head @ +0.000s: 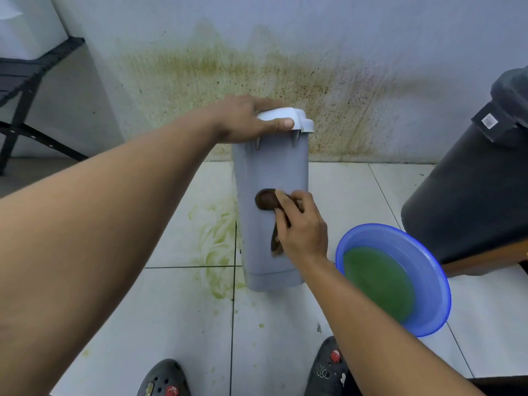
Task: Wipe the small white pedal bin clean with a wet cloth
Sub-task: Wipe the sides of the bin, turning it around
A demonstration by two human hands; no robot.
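The small white pedal bin [271, 170] stands upright on the tiled floor, its lid closed. My left hand [245, 121] rests on top of the lid [288, 115], thumb along the lid's front edge, gripping it. My right hand [303, 224] presses a dark brown wet cloth [265, 200] against the middle of the bin's near side; a strip of cloth hangs down below my fingers.
A blue basin [428, 252] of greenish water sits on the floor right of the bin. A large black bin [471, 181] stands at the far right. A black folding chair [25, 81] is at left. Green smears mark the tiles [217, 241] and stained wall [257, 72]. My feet in black clogs [328, 367] are below.
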